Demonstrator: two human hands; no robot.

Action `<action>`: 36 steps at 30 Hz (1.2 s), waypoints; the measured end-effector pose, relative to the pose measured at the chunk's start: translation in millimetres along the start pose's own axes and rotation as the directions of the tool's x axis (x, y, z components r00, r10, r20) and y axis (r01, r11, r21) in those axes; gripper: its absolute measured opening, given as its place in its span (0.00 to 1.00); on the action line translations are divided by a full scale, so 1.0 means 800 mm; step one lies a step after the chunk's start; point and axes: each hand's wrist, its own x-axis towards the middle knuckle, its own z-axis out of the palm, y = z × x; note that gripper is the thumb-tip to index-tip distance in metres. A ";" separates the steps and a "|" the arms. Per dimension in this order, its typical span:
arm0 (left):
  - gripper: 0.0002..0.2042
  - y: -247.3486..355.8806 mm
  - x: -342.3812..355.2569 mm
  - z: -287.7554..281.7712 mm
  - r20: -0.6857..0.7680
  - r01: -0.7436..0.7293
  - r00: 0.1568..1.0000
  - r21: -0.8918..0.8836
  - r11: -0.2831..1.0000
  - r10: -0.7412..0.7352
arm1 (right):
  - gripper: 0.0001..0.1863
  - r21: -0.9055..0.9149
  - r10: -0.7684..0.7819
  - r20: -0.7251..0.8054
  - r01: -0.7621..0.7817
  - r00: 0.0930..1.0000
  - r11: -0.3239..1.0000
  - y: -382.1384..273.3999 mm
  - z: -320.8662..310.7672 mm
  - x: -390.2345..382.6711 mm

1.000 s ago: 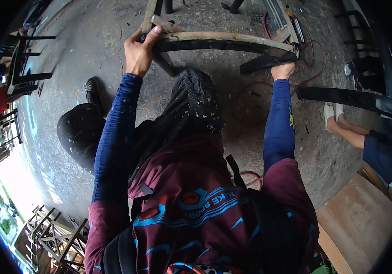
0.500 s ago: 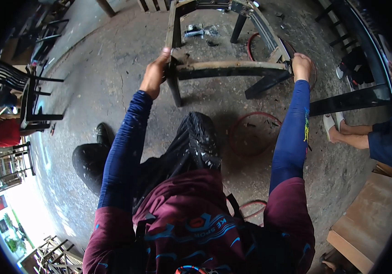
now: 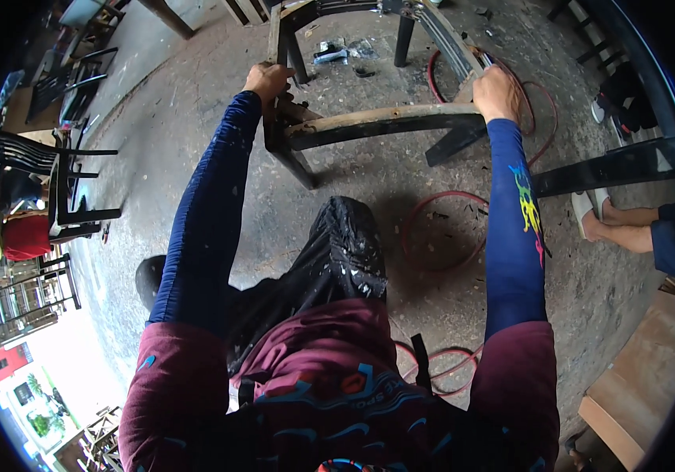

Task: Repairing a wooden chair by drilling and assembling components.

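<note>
A dark wooden chair frame [image 3: 384, 124] with an open seat and bare, worn top edges stands on the floor in front of me. My left hand [image 3: 269, 81] is closed over the side rail by its near left corner. At the near right corner, my right hand [image 3: 498, 94] is wrapped over the frame's top edge, and its fingertips are hidden. A black leg [image 3: 457, 140] slants out below the front rail on the right.
A red hose [image 3: 441, 263] loops over the concrete floor near my knee. Right of me are a dark wooden frame [image 3: 613, 167], another person's legs [image 3: 619, 228] and a brown board [image 3: 644, 370]. Dark chairs [image 3: 62, 177] stand left. A bluish tube-like item [image 3: 331, 57] lies beyond the front rail.
My left hand has gone from lying against the corner with its thumb up to gripping over the rail. My right hand has shifted slightly left onto the corner. The frame appears slightly further left.
</note>
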 end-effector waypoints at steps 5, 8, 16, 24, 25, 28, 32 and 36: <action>0.12 -0.050 -0.036 0.002 0.008 -0.253 0.963 0.379 0.890 0.270 | 0.20 0.070 -0.004 0.039 0.002 0.999 0.998 0.008 0.012 0.001; 0.09 -0.057 -0.058 0.005 -0.061 -0.019 0.998 -0.014 1.000 0.019 | 0.21 0.080 0.027 0.095 -0.035 0.995 0.996 0.010 0.013 0.014; 0.17 -0.023 -0.059 -0.019 -0.117 0.044 0.990 -0.244 0.969 -0.075 | 0.22 0.146 0.014 0.034 -0.019 0.999 0.989 0.010 0.032 0.020; 0.18 -0.004 -0.062 -0.018 -0.099 0.059 0.991 -0.294 0.954 -0.092 | 0.21 0.147 -0.001 0.036 -0.004 0.999 0.989 0.005 0.041 0.023; 0.19 0.000 -0.068 -0.012 -0.099 0.068 0.989 -0.357 0.932 -0.110 | 0.21 0.113 -0.002 0.061 -0.005 0.998 0.994 0.010 0.041 0.026; 0.18 -0.012 -0.069 0.006 -0.146 0.064 0.981 -0.373 0.926 -0.126 | 0.21 0.134 -0.091 -0.011 0.092 0.996 0.987 0.030 0.039 0.038; 0.20 -0.029 -0.051 0.009 -0.171 0.020 0.983 -0.238 0.971 -0.062 | 0.22 0.177 -0.114 0.018 0.109 0.993 0.978 0.028 0.033 0.045; 0.19 -0.022 -0.049 0.000 -0.162 0.044 0.983 -0.277 0.960 -0.091 | 0.23 0.127 -0.119 0.017 0.116 0.993 0.985 0.008 0.027 0.035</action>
